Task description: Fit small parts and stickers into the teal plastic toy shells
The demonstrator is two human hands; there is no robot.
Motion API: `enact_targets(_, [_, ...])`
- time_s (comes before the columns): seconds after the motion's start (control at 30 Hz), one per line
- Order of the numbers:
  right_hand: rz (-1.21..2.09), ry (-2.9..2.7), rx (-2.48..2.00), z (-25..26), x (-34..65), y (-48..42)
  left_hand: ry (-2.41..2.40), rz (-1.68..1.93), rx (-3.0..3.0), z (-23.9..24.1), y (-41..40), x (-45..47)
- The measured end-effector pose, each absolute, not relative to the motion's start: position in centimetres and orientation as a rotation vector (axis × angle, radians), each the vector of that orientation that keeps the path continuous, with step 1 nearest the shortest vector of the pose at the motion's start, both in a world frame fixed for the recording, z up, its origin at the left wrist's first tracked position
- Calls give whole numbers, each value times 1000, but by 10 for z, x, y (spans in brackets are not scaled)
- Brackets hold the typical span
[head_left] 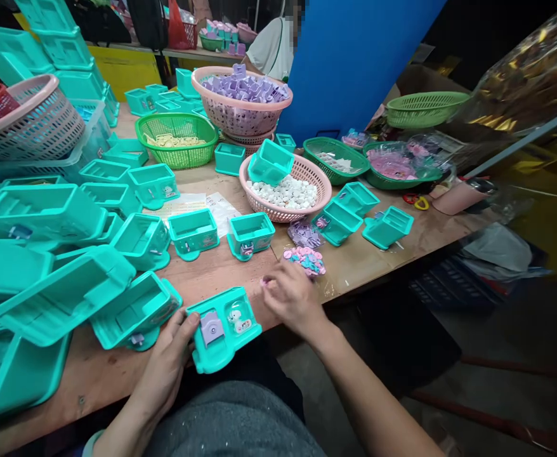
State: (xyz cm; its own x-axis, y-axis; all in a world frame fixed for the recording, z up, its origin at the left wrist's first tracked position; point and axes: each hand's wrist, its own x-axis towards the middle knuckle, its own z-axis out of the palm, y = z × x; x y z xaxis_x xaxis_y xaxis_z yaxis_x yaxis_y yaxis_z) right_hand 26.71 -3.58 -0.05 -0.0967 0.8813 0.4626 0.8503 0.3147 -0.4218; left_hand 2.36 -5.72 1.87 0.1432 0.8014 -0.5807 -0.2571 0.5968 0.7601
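My left hand [176,339] is closed on the left edge of a teal plastic housing [222,350] at the table's front edge. On its upturned face are a square purple part [211,327] and a sticker with a white cartoon figure [235,315]. To the right, my right hand [292,298] is held in a pinch, apart from the housing. A small pink piece [264,281] shows at its fingertips, too small to make out fully. Just beyond that hand lies a clear bag of pink and teal round pieces [306,259], with a bag of purple parts [304,233] behind it.
Many teal housings [64,295] crowd the table's left side, some stacked. A pink basket of white pieces [285,212] stands mid-table, a green basket [177,158] further back. Purple parts fill another pink basket [243,111]. Yellow-handled scissors [420,203] lie at right. A person [273,47] sits behind.
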Motion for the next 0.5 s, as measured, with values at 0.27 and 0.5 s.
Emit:
enact_targets(0.27, [538, -1864, -1431, -47, 231, -36, 1206, 862, 500, 12, -78, -10])
enact_targets(0.5, [562, -1955, -1376, -34, 241, -40, 1129, 947, 389, 5, -78, -13])
